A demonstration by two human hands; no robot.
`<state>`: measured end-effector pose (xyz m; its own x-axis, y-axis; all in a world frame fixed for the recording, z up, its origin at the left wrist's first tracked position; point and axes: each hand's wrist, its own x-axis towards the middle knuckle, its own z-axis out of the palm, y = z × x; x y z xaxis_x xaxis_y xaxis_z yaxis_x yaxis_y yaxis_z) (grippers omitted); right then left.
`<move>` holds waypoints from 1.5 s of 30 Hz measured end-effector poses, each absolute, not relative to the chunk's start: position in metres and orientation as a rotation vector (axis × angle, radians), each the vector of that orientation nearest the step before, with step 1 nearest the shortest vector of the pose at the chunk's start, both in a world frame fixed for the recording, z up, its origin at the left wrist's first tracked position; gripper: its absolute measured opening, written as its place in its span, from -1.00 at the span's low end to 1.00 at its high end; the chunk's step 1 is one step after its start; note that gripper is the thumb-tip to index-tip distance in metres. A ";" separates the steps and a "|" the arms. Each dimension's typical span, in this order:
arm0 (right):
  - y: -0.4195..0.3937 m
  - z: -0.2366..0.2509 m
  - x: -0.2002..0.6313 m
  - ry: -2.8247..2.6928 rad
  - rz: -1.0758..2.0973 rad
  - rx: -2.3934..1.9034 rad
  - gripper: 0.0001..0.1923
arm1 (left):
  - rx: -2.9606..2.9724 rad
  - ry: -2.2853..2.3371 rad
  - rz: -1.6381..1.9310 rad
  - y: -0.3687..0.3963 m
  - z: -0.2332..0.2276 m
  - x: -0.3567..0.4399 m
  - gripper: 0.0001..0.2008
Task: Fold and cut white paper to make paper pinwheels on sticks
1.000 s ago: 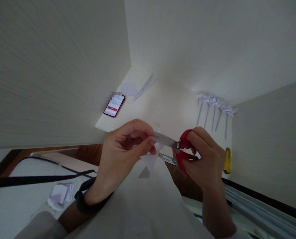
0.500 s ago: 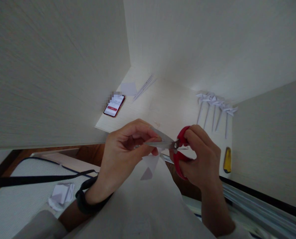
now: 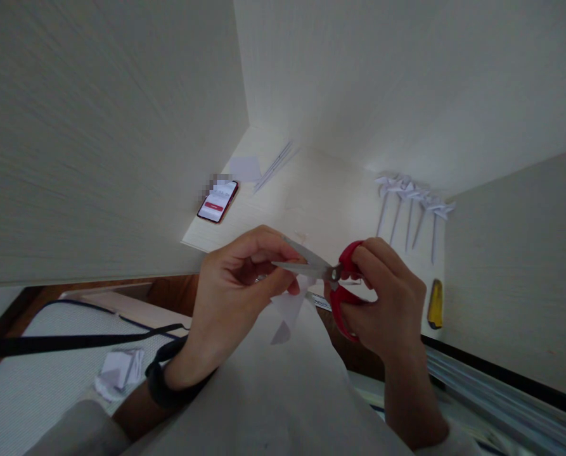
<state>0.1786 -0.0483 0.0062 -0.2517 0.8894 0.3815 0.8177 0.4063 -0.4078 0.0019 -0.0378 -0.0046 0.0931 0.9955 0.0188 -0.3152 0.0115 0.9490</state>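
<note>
My right hand (image 3: pixel 387 297) is closed around the red handles of a pair of scissors (image 3: pixel 334 274). The scissor blades point left, a little apart, right at the fingertips of my left hand (image 3: pixel 244 285). Between thumb and fingers, that left hand pinches a small piece of white paper (image 3: pixel 288 305), whose lower part hangs down with a darker folded corner. The blades and fingers partly hide the paper's upper part, and I cannot tell exactly where the blades meet it.
Several paper pinwheels on sticks (image 3: pixel 409 190) lie at the table's right, with a yellow-handled tool (image 3: pixel 435 304) nearer me. A phone (image 3: pixel 218 201), a paper sheet (image 3: pixel 245 169) and thin sticks (image 3: pixel 273 167) lie at left. Folded papers (image 3: pixel 118 370) rest on the chair seat (image 3: pixel 35 392).
Hands, scissors and paper hold nearly the same place. The scissor blades have shifted very slightly against my left fingertips.
</note>
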 end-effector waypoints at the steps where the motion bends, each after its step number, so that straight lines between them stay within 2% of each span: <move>1: -0.048 0.006 0.179 -2.107 0.166 -1.449 -0.79 | 1.015 0.904 1.279 -0.038 -0.005 0.002 -0.69; 28: -0.049 0.008 0.178 -2.111 0.101 -1.481 -0.79 | 0.954 0.992 1.255 -0.041 -0.004 0.000 -0.83; 45: -0.048 0.007 0.179 -2.123 0.068 -1.485 -0.80 | 0.947 0.973 1.262 -0.041 -0.002 0.001 -0.80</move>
